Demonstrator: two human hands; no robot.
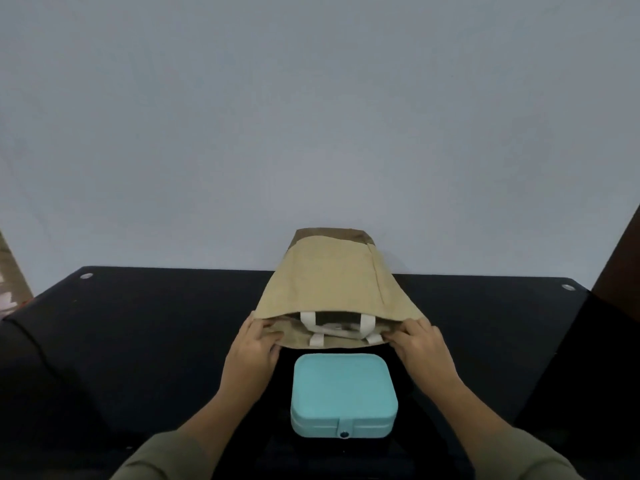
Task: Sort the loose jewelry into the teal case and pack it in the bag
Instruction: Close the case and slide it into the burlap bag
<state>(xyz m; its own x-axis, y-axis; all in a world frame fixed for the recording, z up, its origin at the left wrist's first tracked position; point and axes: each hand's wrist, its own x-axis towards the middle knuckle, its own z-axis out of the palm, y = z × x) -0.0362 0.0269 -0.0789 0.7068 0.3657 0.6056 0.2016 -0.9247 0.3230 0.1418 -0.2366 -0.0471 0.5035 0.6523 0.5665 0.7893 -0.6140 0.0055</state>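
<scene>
I've got the left hand pinching the left corner of the tan fabric tote bag, fingers curled onto the cloth. The right hand grips the right corner likewise. The bag lies on the glossy black table, mouth towards me, white strap handles showing inside. The rounded teal hard case, lid closed, sits just short of that opening, between my forearms.
</scene>
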